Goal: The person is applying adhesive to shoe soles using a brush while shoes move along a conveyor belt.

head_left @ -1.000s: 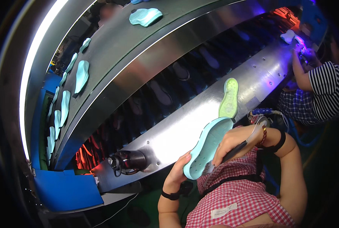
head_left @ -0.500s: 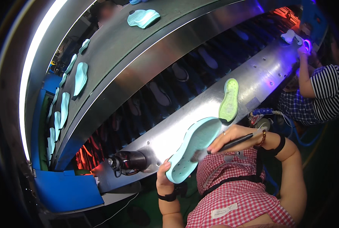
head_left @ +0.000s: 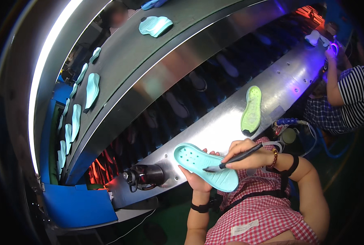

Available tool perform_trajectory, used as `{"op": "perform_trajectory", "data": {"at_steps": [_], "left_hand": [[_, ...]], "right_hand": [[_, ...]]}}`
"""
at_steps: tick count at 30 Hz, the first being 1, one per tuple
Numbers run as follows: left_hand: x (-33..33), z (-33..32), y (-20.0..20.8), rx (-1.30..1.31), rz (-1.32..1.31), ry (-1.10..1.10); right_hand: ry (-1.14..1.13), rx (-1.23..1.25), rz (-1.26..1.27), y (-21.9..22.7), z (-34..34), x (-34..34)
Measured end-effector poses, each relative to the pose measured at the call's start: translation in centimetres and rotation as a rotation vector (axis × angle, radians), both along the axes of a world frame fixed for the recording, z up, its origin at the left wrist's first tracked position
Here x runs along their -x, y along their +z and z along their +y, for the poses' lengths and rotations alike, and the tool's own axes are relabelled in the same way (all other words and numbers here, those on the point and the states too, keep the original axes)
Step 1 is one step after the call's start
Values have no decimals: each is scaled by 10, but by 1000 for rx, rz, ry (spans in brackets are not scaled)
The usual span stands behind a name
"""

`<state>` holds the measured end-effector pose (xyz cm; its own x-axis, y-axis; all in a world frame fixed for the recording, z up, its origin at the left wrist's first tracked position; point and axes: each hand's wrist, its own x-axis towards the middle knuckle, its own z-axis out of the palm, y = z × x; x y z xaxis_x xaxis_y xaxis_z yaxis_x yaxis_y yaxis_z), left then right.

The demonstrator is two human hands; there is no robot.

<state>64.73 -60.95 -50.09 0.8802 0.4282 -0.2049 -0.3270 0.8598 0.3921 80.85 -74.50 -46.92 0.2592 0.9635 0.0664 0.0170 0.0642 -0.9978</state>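
Note:
A light turquoise shoe sole (head_left: 190, 162) rests on my left hand (head_left: 196, 180), which supports it from below, its thumb at the side and fingertips showing past the far edge. Its hollow inner face is turned up, with small holes toward the far-left end. My right hand (head_left: 247, 157) grips a black-handled brush (head_left: 244, 154) like a pen, and a clear tube runs from the handle's rear. The dark bristle tip meets the sole's inner face near its middle. Beyond my right hand, a yellow-green shoe sole (head_left: 252, 110) lies on the metal ledge (head_left: 218, 118).
A dark bottle-like container (head_left: 147, 174) lies on the ledge at left. Behind it, a lower conveyor carries several soles (head_left: 176, 106); turquoise soles (head_left: 92, 90) ride the upper belt (head_left: 120, 61). At right, a co-worker in a striped top (head_left: 353, 90) handles a piece under violet light.
The turquoise sole has been turned round and laid flatter on my left palm. My right hand's brush, earlier at the sole's near edge, now touches its inner face.

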Motion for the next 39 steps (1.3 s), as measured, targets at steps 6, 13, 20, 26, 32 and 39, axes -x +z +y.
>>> {"op": "perform_trajectory", "data": {"at_steps": [6,13,20,26,32,39], "left_hand": [[-15,-8,11,-200,252,274],[-1,7,10,-181,173,277],[-14,4,18,-281,117,296],[-8,4,39,-400,41,315],[-7,12,48,-479,48,315],[-19,0,65,-300,83,329]], "right_hand": [[-125,-423,-470,-11,7,16],[222,-466,-530,15,-15,5],[81,-478,-203,13,-2,23],[34,-280,-133,1,-7,5],[269,-331,81,-4,-13,3],[153,-179,651,-17,-7,17]]}}
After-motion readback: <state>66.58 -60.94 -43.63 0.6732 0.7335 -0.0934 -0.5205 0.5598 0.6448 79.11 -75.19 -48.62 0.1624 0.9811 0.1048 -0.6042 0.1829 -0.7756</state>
